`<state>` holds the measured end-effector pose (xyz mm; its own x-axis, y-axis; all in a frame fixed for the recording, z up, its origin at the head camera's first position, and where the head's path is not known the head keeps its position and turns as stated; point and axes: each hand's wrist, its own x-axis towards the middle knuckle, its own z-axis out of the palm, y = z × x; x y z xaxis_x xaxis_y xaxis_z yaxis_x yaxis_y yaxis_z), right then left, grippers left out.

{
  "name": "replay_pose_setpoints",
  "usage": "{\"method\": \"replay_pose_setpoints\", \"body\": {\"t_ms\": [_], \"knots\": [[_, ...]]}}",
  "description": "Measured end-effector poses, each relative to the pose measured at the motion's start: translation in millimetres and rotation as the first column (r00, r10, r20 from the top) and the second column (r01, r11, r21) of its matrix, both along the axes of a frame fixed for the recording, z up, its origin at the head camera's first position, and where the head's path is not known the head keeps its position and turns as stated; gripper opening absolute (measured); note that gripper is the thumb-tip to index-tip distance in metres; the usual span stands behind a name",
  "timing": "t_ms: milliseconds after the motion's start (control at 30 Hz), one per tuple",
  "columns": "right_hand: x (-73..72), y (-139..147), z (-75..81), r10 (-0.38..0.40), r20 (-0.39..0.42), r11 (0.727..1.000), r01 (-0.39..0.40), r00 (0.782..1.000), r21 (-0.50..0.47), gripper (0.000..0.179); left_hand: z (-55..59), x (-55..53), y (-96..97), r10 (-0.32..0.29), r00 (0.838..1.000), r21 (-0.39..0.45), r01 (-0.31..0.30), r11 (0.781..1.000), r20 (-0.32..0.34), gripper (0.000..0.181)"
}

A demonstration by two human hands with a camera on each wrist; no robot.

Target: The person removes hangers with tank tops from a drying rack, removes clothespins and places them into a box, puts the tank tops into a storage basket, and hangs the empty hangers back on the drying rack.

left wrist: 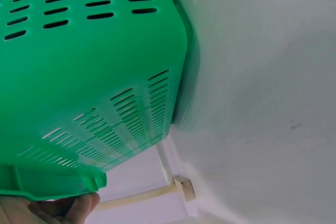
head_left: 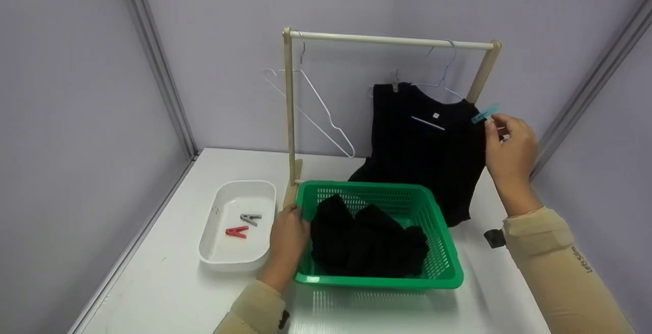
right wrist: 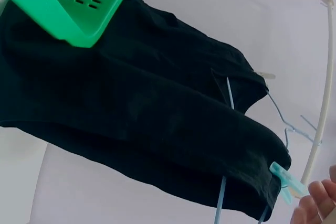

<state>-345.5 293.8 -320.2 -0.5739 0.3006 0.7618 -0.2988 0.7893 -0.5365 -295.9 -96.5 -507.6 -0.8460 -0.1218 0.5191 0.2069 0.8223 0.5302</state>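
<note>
My left hand grips the left rim of a green plastic basket, its fingers under the rim in the left wrist view. Black cloth lies bunched inside. At the right, a black sleeveless top hangs on a wire hanger. A teal clothespin bites its right shoulder, and the thumb and forefinger of my right hand pinch at its handle end. In the right wrist view the clothespin sits on the shoulder edge, with fingertips right beside it.
A grey clothespin holds the top's other shoulder. The rack's white bar also carries a bare white hanger at the left. To the basket's left, a white tray contains a red clothespin and a grey one.
</note>
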Motion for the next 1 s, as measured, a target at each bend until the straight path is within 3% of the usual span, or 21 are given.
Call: {"method": "replay_pose_setpoints", "body": {"t_ms": [267,500,767,1000], "knots": [[-5.8,11.0,0.7,-0.016,0.004,0.999,0.016,1.000,-0.041,0.027,-1.5,-1.4,2.8,0.002,1.000,-0.020,-0.002,1.000,-0.014,0.020],[-14.6,16.8,-5.7,-0.044,0.060,0.996,0.048,0.997,-0.072,0.030,-0.7,-1.9,3.8,-0.001,0.999,-0.005,0.001,1.000,-0.045,0.017],[-28.9,14.9,-21.7,-0.054,0.170,0.999,0.055,0.984,0.001,0.037,-0.8,0.3,2.3,-0.001,1.000,-0.005,0.001,1.000,-0.018,0.021],[-31.1,11.3,-20.3,-0.109,0.257,0.994,0.098,0.960,0.054,0.038,-0.7,1.1,1.9,-0.001,1.000,0.004,0.001,1.000,-0.029,0.020]]}}
